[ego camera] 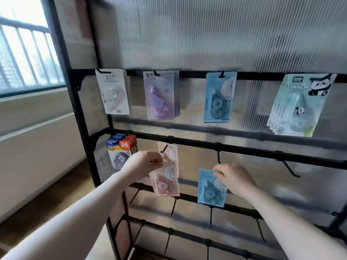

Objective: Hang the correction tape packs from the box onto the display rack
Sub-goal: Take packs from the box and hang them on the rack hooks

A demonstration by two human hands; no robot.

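Note:
My left hand [145, 163] pinches the top of a pink correction tape pack [165, 181] just below a hook on the rack's second rail [244, 150], where another pink pack [170, 152] hangs. My right hand [232, 178] grips the top right of a light blue pack [211, 186], held under a bare hook [218, 156] on the same rail. The box is not in view.
The top rail carries white packs [113, 91], purple packs [161, 95], a blue pack [218, 97] and panda packs [298, 104]. Dark blue packs [120, 152] hang at the second rail's left end. Bare hooks stick out at the right [291, 168] and on lower rails. A window [24, 45] is at left.

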